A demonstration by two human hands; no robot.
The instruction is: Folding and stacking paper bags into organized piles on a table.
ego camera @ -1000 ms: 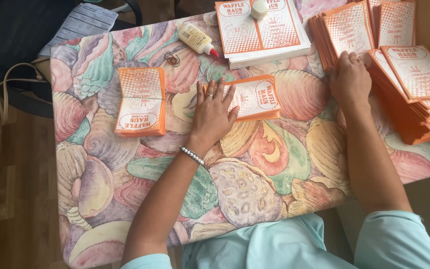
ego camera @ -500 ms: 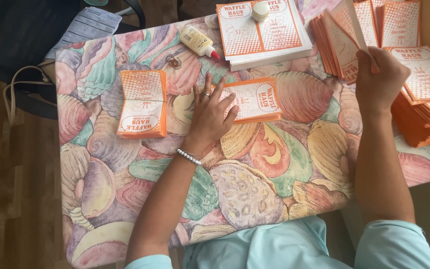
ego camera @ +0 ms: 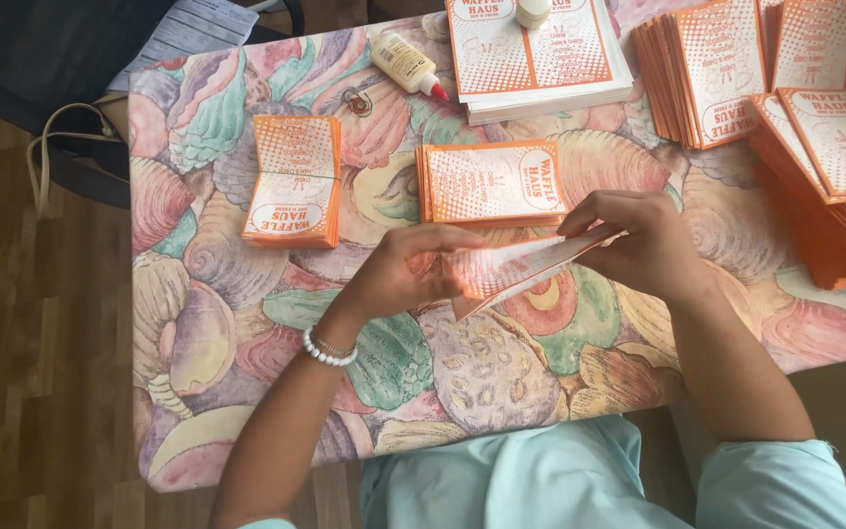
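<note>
Head view: an orange-and-white printed leaflet is being held just above the worktop, edge-on to the camera, between both hands. It is being pinched at its left end by the left hand, whose grip is being kept narrow, with thumb and fingers closed on the paper. Its right end is being pinched by the right hand, the fingers likewise being kept closed on the sheet. A white bead bracelet is being worn on the left wrist.

Just behind the leaflet, a small stack of folded leaflets is lying flat on the shell-patterned cloth. Well to the left of the leaflet, a second folded stack is lying. Behind the leaflet and further off, a pile of flat unfolded sheets is being weighed down by a small white jar, with a glue bottle lying just beside that pile. To the right of the leaflet, tall orange stacks are being kept along the worktop's edge.
</note>
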